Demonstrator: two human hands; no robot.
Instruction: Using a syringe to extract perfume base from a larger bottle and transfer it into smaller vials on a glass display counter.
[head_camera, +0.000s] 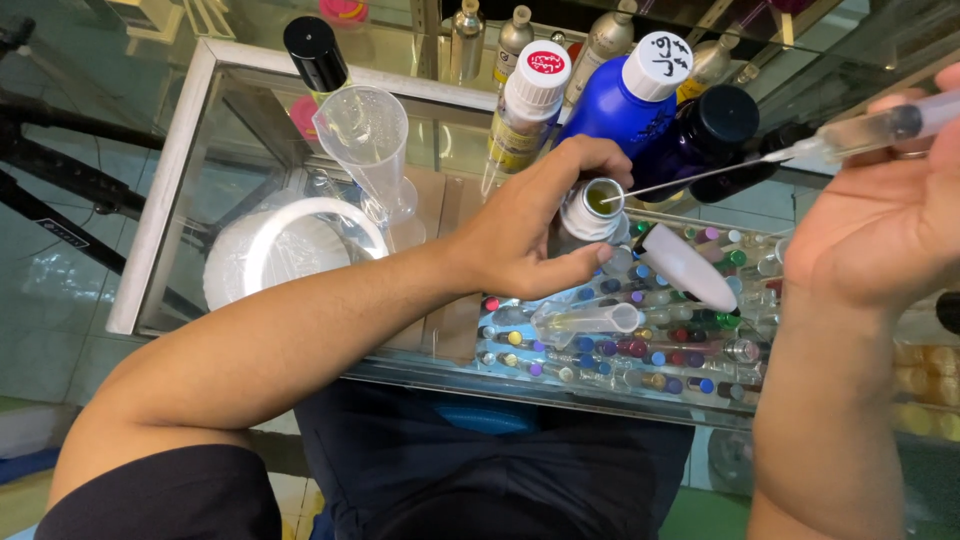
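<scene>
— Glass all over: the tabletop (190, 130) is a glass case, and the left hand (525, 235) rests on it with its fingers (585, 160) curled around a small open bottle (590, 212), holding it upright near the middle of the case.

— Yellowish liquid shows in the bottle's mouth. And the right hand (880, 230)?

— Raised at the right edge, its fingers closed on a clear syringe (870, 130). The long thin needle (690, 178) slants down to the left, and its tip sits at the bottle's rim; whether it touches the liquid I cannot tell.

— What stands behind the bottle?

— A blue bottle (610, 110) with a white cap, a dark blue bottle (700, 135) with a black cap beside it, and a smaller white-capped bottle (525, 110) to the left. Farther left stands a clear plastic measuring cup (365, 140), with a black-capped bottle (316, 55) behind it.

— And under the glass?

— Rows of small vials (640, 345) with coloured caps, lying below the left hand. A white cap (685, 265) and a clear tube (590, 320) lie on the glass just beside the held bottle.
</scene>
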